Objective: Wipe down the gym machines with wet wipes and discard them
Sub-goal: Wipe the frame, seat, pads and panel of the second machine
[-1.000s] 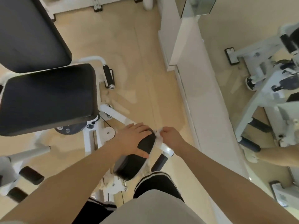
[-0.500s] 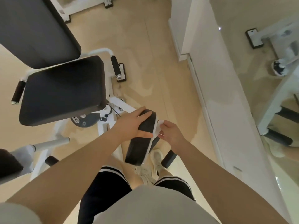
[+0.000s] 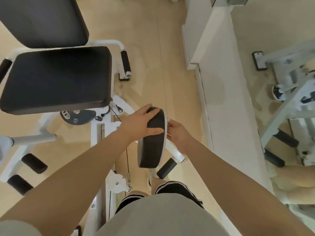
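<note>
So the person is standing right over the gym machine (image 3: 102,130), looking straight down at it. The left hand (image 3: 136,124) lies flat across the far end of the black leg pad (image 3: 151,143), fingers (image 3: 150,110) straight and a bit spread, thumb wrapped along the near side of that end. The pad itself sits tilted on its white backing, just right of the machine's white frame.

The right hand (image 3: 179,133) is tucked in behind the pad's right edge, fingers curled around a bit of white stuff that looks like the wet wipe (image 3: 167,120), pressed against the white bracket there. Only a small corner of the wipe shows, so can't tell how much of it is bunched up in the hand.

Off to the left there's the big black seat (image 3: 56,79) with the backrest (image 3: 42,19) beyond it, and a black grip handle (image 3: 125,61) on the seat's right side. A black foot roller (image 3: 166,167) pokes out just near the pad. Tan floor (image 3: 153,48) all around, white wall base (image 3: 226,99) on the right, and a mirror (image 3: 281,82) past that reflecting the machine.
</note>
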A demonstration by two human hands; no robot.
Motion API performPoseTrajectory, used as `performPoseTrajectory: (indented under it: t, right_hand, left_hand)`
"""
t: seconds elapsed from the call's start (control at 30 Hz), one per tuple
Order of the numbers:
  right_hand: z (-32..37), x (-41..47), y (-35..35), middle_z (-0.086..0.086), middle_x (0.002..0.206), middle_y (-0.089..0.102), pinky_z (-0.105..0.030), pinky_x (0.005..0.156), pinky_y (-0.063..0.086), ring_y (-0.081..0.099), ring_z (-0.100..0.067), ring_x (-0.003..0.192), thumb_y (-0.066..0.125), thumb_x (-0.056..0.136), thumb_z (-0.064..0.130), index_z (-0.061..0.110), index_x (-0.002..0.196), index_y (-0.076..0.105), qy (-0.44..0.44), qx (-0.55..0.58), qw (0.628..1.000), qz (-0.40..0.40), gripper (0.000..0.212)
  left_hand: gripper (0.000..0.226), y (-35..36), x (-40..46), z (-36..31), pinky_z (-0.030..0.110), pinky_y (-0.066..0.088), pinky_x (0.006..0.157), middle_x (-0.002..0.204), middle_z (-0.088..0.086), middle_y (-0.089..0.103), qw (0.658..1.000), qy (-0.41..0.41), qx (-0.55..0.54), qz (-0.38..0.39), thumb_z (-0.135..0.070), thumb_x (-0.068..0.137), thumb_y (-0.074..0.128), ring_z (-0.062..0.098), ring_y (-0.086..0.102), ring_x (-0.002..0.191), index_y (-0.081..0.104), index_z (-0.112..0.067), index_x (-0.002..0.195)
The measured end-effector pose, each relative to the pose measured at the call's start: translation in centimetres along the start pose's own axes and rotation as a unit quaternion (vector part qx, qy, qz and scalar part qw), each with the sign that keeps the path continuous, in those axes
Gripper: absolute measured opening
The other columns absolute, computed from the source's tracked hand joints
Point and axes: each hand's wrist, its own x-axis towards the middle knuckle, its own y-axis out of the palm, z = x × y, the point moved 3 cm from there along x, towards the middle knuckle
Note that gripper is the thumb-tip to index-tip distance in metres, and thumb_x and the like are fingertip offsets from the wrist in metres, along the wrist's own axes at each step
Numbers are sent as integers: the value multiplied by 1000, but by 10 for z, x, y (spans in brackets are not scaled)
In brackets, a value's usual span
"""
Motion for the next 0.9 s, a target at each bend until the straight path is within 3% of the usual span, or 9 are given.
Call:
performPoseTrajectory:
  t: [0.17, 0.3, 0.37, 0.47, 0.57, 0.7, 0.77, 0.9]
  right_hand:
    - [-4, -4, -9, -4, 106, 64, -23, 82, 51, 60, -17, 95, 42, 98, 5, 17, 108, 60, -9, -4, 1000, -3, 24]
    - [-27, -5, -18, -6, 122, 61, -30, 103, 42, 54, -20, 116, 40, 99, 5, 11, 127, 56, -28, 9, 1000, 10, 32]
    - [-41, -9, -18, -3, 123, 60, -30, 105, 40, 53, -18, 117, 40, 100, 9, 15, 130, 54, -37, 22, 999, 19, 34]
    - [-69, -12, -11, -6, 128, 57, -28, 105, 39, 52, -17, 120, 37, 101, 10, 14, 132, 51, -20, 37, 998, 41, 35]
    - [-96, -15, 5, -3, 125, 55, -26, 103, 36, 47, -20, 126, 37, 98, 2, 13, 137, 45, 34, 67, 995, 72, 41]
    - [-99, -22, 10, 3, 117, 55, -23, 95, 41, 51, -11, 111, 33, 87, -15, 16, 140, 38, -12, 169, 982, 78, 62]
    - [-95, -27, 9, 3, 118, 55, -19, 89, 43, 51, -7, 108, 39, 83, -10, 17, 141, 36, -56, 211, 973, 75, 64]
    - [-97, -18, 12, -5, 146, 37, -20, 89, 39, 39, -15, 123, 43, 78, -3, 33, 146, 23, -43, 207, 975, 73, 80]
  left_hand:
    - [71, 2, 1, -10, 30, 26, 108, 157, -5, 4, 1000, -7, -13, -17, -54, 89, 47, 18, 19, 140, 17, -30, 148]
    - [67, 8, -7, -17, 36, 13, 114, 157, 2, 8, 991, 19, 114, -65, -52, 90, 45, 23, 10, 143, 22, -26, 148]
    - [61, 11, -18, -22, 44, 22, 111, 152, 10, 26, 983, 30, 135, -122, -48, 89, 49, 31, 24, 140, 41, -17, 140]
    - [45, 30, -35, -33, 52, 45, 92, 123, 17, 60, 953, 80, 187, -226, -37, 86, 45, 37, 56, 114, 68, -5, 108]
    - [36, 68, -49, -35, 43, 41, 100, 120, 16, 62, 930, 105, 242, -255, -22, 87, 48, 33, 57, 115, 65, -2, 112]
    - [44, 90, -66, -24, 34, 9, 116, 137, 12, 49, 906, 126, 290, -280, -20, 89, 46, 24, 30, 136, 43, -6, 131]
    - [45, 90, -71, -22, 36, 9, 116, 140, 11, 46, 902, 130, 301, -281, -19, 90, 45, 24, 26, 137, 40, -8, 133]
    - [38, 86, -70, -33, 34, 15, 114, 135, 12, 52, 899, 102, 274, -327, -20, 95, 40, 24, 35, 129, 44, -7, 131]
